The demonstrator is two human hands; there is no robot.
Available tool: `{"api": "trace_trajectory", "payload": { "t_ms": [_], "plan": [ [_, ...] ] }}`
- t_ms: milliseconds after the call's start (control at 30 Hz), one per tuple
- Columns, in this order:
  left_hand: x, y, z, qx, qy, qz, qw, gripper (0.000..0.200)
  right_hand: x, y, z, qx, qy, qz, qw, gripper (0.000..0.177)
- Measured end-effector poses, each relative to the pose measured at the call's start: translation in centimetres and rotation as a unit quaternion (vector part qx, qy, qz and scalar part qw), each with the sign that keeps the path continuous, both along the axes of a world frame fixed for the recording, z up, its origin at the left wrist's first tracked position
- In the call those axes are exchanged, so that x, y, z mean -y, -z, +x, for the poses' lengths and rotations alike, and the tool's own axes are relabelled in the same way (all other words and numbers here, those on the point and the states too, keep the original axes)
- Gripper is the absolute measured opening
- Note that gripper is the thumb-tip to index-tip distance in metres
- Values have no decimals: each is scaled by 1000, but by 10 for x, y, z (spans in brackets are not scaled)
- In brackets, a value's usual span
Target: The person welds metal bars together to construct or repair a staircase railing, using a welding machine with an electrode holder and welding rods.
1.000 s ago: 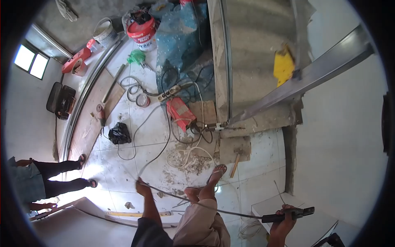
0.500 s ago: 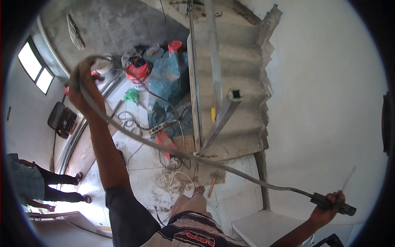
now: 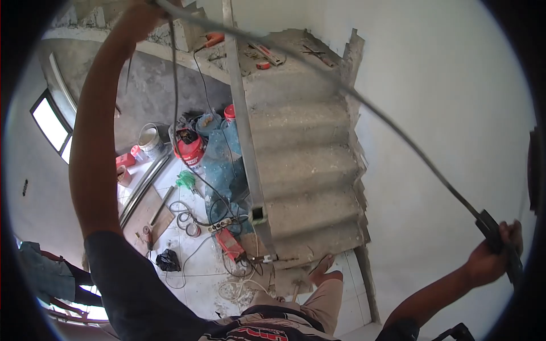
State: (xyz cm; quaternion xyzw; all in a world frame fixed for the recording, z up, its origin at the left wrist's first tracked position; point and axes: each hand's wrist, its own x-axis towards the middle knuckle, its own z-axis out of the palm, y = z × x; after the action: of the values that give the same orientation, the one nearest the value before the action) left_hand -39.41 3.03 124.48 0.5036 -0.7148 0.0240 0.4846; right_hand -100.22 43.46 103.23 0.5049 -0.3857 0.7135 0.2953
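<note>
My left hand (image 3: 139, 20) is raised at the top left, its fingers closed around a grey cable (image 3: 392, 122); part of the hand is cut off by the view's edge. From there the cable slants down to a black welding electrode holder (image 3: 488, 227) at the far right. My right hand (image 3: 492, 261) grips that holder beside the white wall. A second stretch of cable hangs below my left hand toward the floor. Between my arms, a square metal tube (image 3: 239, 102) runs along the left side of the concrete stairs (image 3: 307, 165).
A red box-shaped device (image 3: 229, 245), a power strip (image 3: 223, 223) and tangled cords lie on the tiled floor. Red paint buckets (image 3: 190, 152) and a blue sheet (image 3: 219, 170) sit beside the stairs. Long metal tubes (image 3: 145, 184) rest left. Another person (image 3: 54, 278) stands lower left.
My left hand has risen, lifting the cable higher. My right hand has moved up and right with the electrode holder. The view has shifted, showing more of the upper stairs, and one foot is now nearer them.
</note>
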Motion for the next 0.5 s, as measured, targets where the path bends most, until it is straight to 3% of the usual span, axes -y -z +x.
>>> {"api": "trace_trajectory", "payload": {
  "t_ms": [67, 100, 133, 167, 200, 233, 300, 367, 400, 500],
  "plan": [
    [21, 23, -37, 189, 61, 58, 978, 26, 82, 24, -14, 66, 47, 3, 997, 15],
    [17, 36, -65, 226, 56, 120, 965, 30, 124, 33, -19, 92, 63, 20, 994, 12],
    [8, 52, -99, 261, 50, 181, 947, 34, 169, 41, -25, 112, -14, 10, 994, 13],
    [6, 63, -129, 289, 12, 272, 918, 35, 205, 48, -26, 162, -36, 67, 984, 12],
    [13, 83, -154, 340, 19, 289, 895, 38, 244, 55, -28, 223, -48, 95, 969, 14],
    [20, 94, -184, 288, 14, 441, 850, 36, 281, 68, -44, 227, -82, 125, 962, 15],
    [51, 147, -208, 374, 105, 507, 770, 53, 348, 82, -59, 245, -149, 217, 933, 12],
    [65, 190, -230, 340, 113, 645, 675, 63, 410, 86, -65, 268, -206, 297, 893, 13],
    [70, 220, -232, 407, 122, 615, 664, 64, 435, 81, -67, 297, -200, 368, 858, 11],
    [72, 243, -251, 391, -10, 609, 690, 67, 511, 95, -84, 279, -229, 410, 838, 13]
  ]
}}
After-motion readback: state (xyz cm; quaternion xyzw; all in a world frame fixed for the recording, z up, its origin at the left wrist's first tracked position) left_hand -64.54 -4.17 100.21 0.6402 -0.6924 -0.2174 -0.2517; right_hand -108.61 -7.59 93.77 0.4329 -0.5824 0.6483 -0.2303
